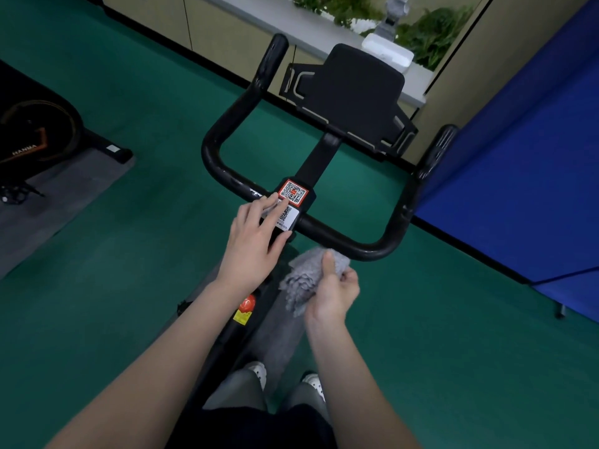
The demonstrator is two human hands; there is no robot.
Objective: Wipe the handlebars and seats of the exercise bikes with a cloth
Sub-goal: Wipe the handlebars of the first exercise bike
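Handlebars (340,236) flanked by blue mat (518,189), second bike (39,137) at left.

- Left hand (256,241) and right hand (334,293): both bare, with no gloves, rings or watch showing.
- 2 forearms bare up to the bottom edge of the view; no sleeve reaches into sight.
- Dark, near-black garment (256,426) over the lower torso.
- Grey trousers (240,387) on both legs.
- 2 pale perforated shoes (314,382), clog-like, with rows of small holes.
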